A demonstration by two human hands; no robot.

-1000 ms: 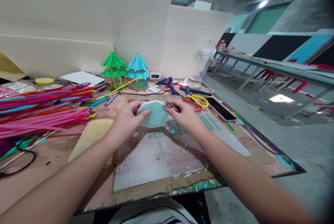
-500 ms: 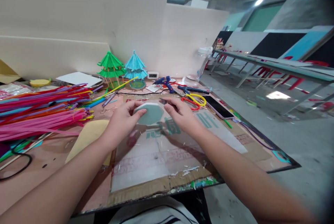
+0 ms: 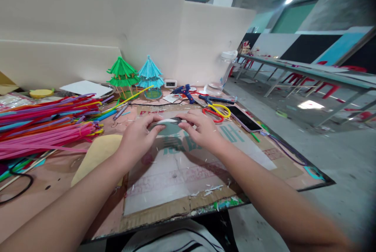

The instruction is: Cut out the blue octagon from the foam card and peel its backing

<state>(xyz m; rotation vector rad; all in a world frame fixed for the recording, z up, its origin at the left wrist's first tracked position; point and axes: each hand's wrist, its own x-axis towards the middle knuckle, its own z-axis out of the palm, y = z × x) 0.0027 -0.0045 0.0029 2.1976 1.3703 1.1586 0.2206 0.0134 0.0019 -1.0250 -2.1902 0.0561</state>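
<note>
Both hands grip a flat, pale teal octagonal piece (image 3: pixel 168 126) with a white edge, held just above the table and tilted almost flat, so I see it nearly edge-on. My left hand (image 3: pixel 138 136) pinches its left side with thumb and fingers. My right hand (image 3: pixel 201 128) holds its right side. A thin dark tool showed under my right fingers a second ago; it is hidden now. Under the hands lies a pale sheet with teal characters (image 3: pixel 202 154) on a cardboard mat (image 3: pixel 176 205).
A heap of pink and mixed-colour straws (image 3: pixel 44 124) fills the left. Green (image 3: pixel 122 73) and blue (image 3: pixel 149 73) paper pagodas stand at the back. A glue gun (image 3: pixel 183 91), red-and-yellow scissors (image 3: pixel 217 111), a phone (image 3: pixel 245 118) and a clear jar (image 3: pixel 225 67) lie right of the hands. The table edge drops off at right.
The octagonal piece has been tipped from facing me to nearly flat and lowered a little. Both hands stayed on it. My view shifted slightly.
</note>
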